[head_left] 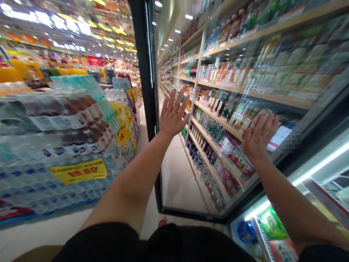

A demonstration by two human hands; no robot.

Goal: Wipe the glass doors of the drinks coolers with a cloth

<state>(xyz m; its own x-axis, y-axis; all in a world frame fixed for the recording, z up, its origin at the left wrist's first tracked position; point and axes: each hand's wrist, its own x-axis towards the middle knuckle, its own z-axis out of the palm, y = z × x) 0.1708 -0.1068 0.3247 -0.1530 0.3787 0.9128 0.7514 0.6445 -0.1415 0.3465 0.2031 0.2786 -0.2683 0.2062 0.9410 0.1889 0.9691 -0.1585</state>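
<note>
A glass cooler door (180, 189) with a black frame stands swung open in front of me. My left hand (174, 114) lies with fingers spread against the glass, close to the upright frame edge, and holds nothing. Farther right, my right hand (260, 136) presses a crumpled pale cloth (262, 113) on the pane, fingers bent over it. Most of the cloth is hidden under the fingers. Beside that hand, a bright white-and-blue rectangle (280, 135) shows at the glass; I cannot tell what it is.
Through the glass, long shelves (218, 120) of bottles run into the distance. To the left rises a stack of shrink-wrapped bottles (62, 145) with a yellow price sign (79, 171). At lower right, the lit cooler interior (261, 214) holds packaged goods.
</note>
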